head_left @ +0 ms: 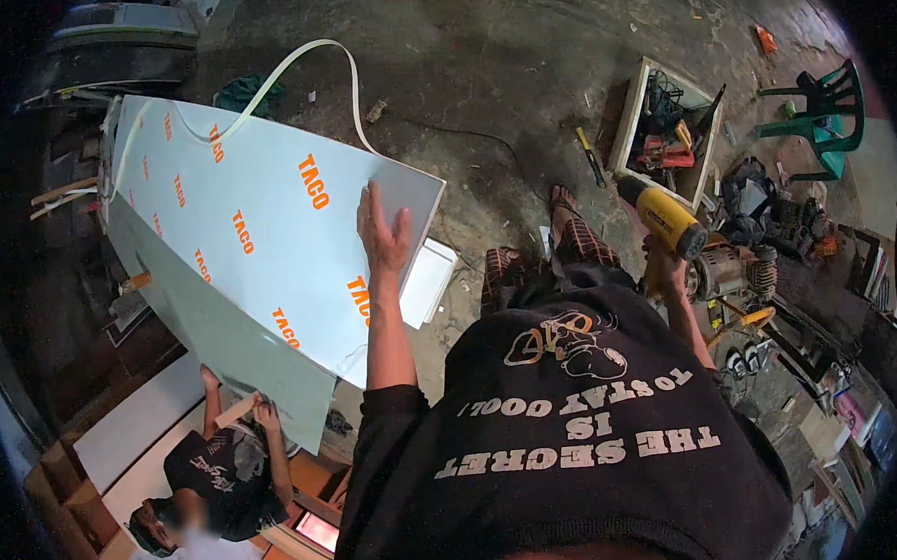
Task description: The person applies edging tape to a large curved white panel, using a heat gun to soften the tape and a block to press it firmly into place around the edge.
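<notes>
My left hand (381, 231) lies with fingers stretched out on the near right end of a large pale panel (265, 203) with orange print. From that end a thin white strip (303, 51) loops up and back over the panel's far side. On my right, my right hand (665, 268) is wrapped round the grip of a yellow and black heat gun (666, 220), whose nozzle points away from me, up and to the left. Its grip is partly hidden by the fingers.
At lower left a co-worker (221, 460) holds a wooden piece (236, 409) by a grey-green sheet (225, 330). Ahead right are a hammer (589, 156), a wooden tool box (630, 122) and a green chair (832, 113). A motor-like machine (728, 271) stands beside my right arm.
</notes>
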The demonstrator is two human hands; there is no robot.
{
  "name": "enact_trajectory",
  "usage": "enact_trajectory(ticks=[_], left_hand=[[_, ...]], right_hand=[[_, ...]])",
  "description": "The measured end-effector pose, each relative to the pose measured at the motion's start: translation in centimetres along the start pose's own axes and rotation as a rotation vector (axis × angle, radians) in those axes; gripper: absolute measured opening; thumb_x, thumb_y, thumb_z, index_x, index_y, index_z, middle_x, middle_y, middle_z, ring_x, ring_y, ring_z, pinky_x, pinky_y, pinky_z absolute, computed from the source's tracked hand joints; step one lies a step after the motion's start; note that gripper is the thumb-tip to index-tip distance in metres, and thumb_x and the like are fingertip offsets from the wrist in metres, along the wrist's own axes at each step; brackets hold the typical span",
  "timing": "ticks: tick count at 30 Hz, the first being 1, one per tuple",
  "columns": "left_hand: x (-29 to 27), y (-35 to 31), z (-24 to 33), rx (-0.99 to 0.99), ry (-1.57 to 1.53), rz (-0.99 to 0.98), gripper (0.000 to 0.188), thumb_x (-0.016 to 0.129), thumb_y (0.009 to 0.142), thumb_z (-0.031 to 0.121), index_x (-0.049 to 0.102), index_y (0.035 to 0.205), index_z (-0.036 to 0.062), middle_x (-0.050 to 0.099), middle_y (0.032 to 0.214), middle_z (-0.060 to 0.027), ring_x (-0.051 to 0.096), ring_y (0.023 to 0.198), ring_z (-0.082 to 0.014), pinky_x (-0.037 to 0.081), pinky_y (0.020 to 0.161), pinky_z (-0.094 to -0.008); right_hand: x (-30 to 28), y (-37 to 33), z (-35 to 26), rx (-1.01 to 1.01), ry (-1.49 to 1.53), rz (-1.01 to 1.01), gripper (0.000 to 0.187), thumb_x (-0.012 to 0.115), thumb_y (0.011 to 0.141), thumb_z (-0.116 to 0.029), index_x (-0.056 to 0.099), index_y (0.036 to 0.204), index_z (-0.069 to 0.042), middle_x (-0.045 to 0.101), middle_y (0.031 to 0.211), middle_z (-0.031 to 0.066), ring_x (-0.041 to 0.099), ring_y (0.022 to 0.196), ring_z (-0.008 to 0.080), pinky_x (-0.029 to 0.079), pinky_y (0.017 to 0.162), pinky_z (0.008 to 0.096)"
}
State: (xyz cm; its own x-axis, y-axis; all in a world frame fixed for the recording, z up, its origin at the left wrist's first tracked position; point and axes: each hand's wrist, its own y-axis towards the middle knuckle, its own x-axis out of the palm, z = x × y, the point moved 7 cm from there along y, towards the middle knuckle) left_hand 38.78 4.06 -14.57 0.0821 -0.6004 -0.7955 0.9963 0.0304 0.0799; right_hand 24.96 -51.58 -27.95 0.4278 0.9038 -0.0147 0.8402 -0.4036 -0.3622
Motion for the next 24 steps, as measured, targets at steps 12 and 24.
enact_trajectory(ticks=[12, 24], left_hand=[[0.0, 0.3, 0.0, -0.006, 0.039, -0.074, 0.100, 0.063, 0.081, 0.057, 0.017, 0.150, 0.0006, 0.025, 0.151, -0.0254, 0.022, 0.140, -0.0436, 0.016, 0.112, -0.0569], [1.3, 1.0, 2.0, -0.183, 0.112, 0.089, 0.090, 0.064, 0.086, 0.049, 0.023, 0.147, -0.0017, 0.024, 0.151, -0.0261, 0.023, 0.141, -0.0383, 0.019, 0.115, -0.0464]], right_hand=[[-0.3, 2.6, -0.2, 0.078, -0.090, -0.070, 0.027, 0.063, 0.090, -0.013, 0.061, 0.113, 0.000, 0.067, 0.098, 0.0104, 0.064, 0.086, 0.0215, 0.051, 0.073, 0.0354], [-2.8, 9.2, 1.7, 0.196, -0.117, -0.152, 0.028, 0.055, 0.092, -0.014, 0.061, 0.117, -0.001, 0.066, 0.101, 0.0090, 0.063, 0.091, 0.0193, 0.049, 0.075, 0.0339]])
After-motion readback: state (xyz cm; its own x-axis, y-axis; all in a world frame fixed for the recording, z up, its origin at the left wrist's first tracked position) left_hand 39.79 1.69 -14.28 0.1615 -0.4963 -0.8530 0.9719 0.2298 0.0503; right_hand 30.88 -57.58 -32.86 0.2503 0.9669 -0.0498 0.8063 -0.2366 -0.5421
